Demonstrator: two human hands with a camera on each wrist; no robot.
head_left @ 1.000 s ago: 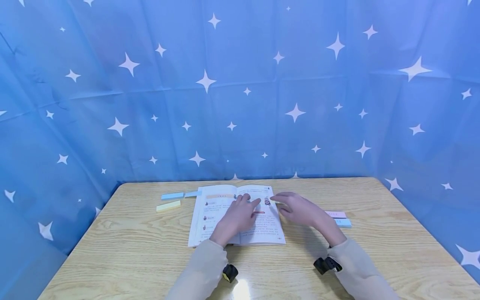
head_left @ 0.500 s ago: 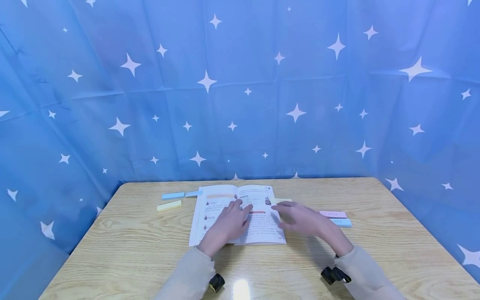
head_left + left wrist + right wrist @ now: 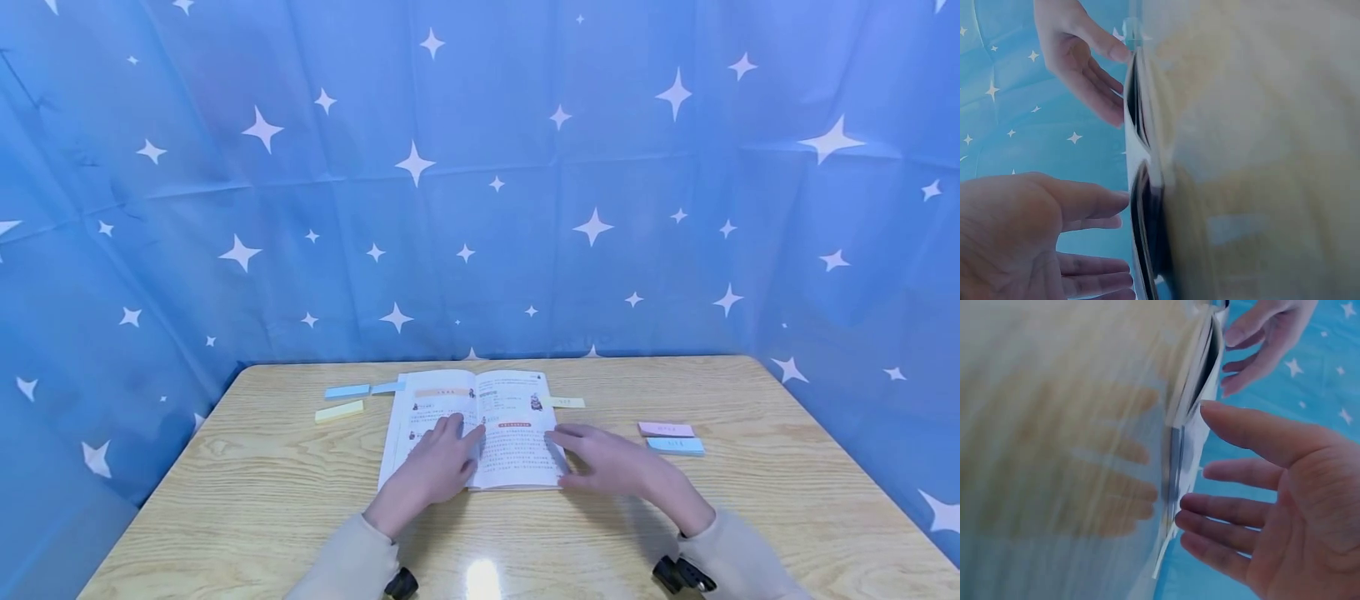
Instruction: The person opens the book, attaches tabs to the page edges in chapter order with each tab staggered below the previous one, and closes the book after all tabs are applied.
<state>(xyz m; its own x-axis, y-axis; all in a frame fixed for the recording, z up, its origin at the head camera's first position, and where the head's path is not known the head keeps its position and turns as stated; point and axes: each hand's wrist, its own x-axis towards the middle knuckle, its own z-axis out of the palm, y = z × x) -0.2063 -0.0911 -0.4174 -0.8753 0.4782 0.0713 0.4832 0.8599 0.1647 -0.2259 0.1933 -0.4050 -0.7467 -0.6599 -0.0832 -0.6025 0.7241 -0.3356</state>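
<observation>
An open book (image 3: 517,458) with printed text and small pictures lies on the table. On its left page, close to the spine, my left hand (image 3: 435,462) rests with fairly straight fingers. My right hand (image 3: 611,458) touches the right page's outer edge, fingers spread and thumb apart. Seen from the left wrist, the left hand's fingertips meet the page beside the lifted spine (image 3: 1141,181). In the right wrist view, the right hand (image 3: 1285,506) has loosely extended fingers at the page edge. A yellow sticky tab (image 3: 567,402) sticks out from the right page, a blue tab (image 3: 387,387) from the left.
Left of the book lie a blue sticky-note pad (image 3: 347,392) and a yellow pad (image 3: 339,412). To the right are a pink pad (image 3: 665,429) and another blue pad (image 3: 676,446). A blue star-patterned curtain (image 3: 480,208) stands behind the wooden table (image 3: 225,500).
My left hand has slid from the right page down and left onto the left page. My right hand has moved down along the right edge, uncovering the yellow tab.
</observation>
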